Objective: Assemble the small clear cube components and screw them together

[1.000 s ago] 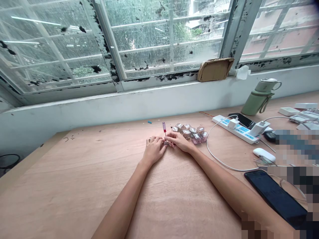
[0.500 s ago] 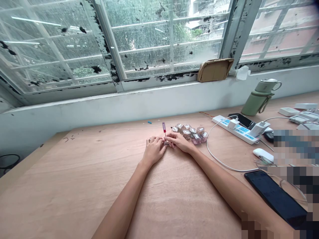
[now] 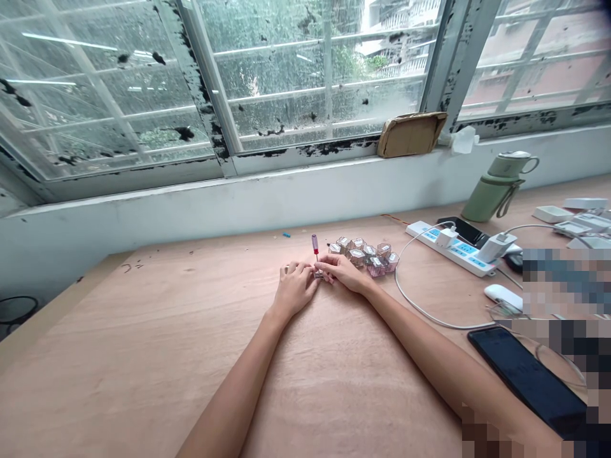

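A small screwdriver [image 3: 315, 243] with a clear purple-and-red handle stands nearly upright near the middle of the table. My right hand [image 3: 345, 271] is closed, its fingertips pinching the screwdriver's thin shaft below the handle. Under the tip lies a tiny dark and silvery piece [image 3: 318, 275], largely covered by fingers, so its kind is unclear. My left hand [image 3: 296, 285] is bent over the left side of that piece, its fingertips pressed together at it. Just beyond my right hand sits a cluster of clear hexagonal containers [image 3: 357, 256] with white labels.
A little blue piece [image 3: 286, 235] lies toward the wall. To the right are a white power strip [image 3: 429, 236] with chargers, a looping white cable [image 3: 414, 306], a green bottle [image 3: 491, 194], a white mouse-like object [image 3: 504, 295] and a black phone [image 3: 527, 378].
Almost nothing differs. The screwdriver's handle leans very slightly further right, while both hands keep their places.
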`<state>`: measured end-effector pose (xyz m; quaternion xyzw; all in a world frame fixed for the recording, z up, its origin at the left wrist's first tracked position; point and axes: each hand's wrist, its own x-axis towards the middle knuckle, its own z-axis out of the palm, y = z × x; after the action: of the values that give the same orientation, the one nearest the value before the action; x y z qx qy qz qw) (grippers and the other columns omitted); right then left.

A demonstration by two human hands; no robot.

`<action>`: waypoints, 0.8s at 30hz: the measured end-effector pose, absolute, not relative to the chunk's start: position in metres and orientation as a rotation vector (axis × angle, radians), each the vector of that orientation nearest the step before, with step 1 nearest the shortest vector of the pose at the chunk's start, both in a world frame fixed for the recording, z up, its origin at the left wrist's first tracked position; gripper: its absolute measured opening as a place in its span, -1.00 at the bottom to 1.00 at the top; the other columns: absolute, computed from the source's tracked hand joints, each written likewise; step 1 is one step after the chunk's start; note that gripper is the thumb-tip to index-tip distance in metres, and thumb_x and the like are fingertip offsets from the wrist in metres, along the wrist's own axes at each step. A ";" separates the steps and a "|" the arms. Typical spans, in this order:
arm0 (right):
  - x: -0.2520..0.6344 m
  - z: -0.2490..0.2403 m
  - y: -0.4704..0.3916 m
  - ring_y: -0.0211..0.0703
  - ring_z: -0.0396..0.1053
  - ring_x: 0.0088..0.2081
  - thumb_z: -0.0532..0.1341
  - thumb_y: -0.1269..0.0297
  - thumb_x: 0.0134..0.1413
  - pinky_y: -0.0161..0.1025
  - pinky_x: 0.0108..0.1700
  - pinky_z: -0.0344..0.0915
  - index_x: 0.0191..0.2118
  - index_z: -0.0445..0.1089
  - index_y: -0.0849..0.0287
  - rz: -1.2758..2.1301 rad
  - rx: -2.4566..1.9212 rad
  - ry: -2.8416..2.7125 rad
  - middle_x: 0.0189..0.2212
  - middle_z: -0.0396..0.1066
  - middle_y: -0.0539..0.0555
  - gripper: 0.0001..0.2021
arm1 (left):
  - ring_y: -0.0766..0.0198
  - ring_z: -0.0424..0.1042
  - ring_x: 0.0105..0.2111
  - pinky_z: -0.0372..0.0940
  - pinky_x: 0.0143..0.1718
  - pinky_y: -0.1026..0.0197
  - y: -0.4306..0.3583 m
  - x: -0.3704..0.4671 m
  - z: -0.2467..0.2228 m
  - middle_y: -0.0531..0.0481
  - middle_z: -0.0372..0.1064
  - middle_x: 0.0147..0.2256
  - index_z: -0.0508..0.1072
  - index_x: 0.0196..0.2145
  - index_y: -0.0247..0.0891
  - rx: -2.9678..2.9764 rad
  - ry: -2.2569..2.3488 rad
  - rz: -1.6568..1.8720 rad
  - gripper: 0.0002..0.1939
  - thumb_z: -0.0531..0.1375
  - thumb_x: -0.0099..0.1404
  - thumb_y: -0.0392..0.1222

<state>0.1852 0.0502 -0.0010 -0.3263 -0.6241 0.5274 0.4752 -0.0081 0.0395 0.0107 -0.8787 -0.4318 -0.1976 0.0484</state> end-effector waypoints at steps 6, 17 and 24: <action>0.185 0.000 0.049 -0.30 0.17 -0.55 0.32 -0.11 0.13 -0.29 -0.45 0.13 -0.28 0.44 0.19 1.278 -0.813 -1.535 -0.60 0.25 -0.10 -0.60 | 0.03 0.31 0.12 0.09 0.11 -0.08 0.040 -0.008 0.010 -0.06 0.46 0.05 0.45 -0.03 -0.15 -2.683 -1.305 -0.612 -0.76 0.10 0.48 -0.03; 0.185 0.001 0.049 -0.30 0.16 -0.55 0.32 -0.11 0.13 -0.29 -0.45 0.12 -0.29 0.43 0.19 1.277 -0.819 -1.537 -0.61 0.25 -0.10 -0.61 | 0.03 0.29 0.12 0.09 0.13 -0.08 0.040 -0.008 0.010 -0.09 0.45 0.06 0.45 -0.02 -0.15 -2.691 -1.309 -0.611 -0.74 0.08 0.49 -0.01; 0.185 0.000 0.049 -0.30 0.16 -0.57 0.30 -0.07 0.16 -0.29 -0.46 0.12 -0.28 0.44 0.19 1.281 -0.800 -1.537 -0.61 0.25 -0.10 -0.63 | 0.02 0.30 0.12 0.10 0.11 -0.09 0.039 -0.008 0.012 -0.08 0.45 0.05 0.45 -0.03 -0.15 -2.690 -1.312 -0.604 -0.74 0.08 0.49 -0.01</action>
<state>0.1853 0.0488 0.0002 -0.3271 -0.6283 0.5237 0.4733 -0.0079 0.0393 0.0116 -0.8801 -0.4294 -0.1976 0.0442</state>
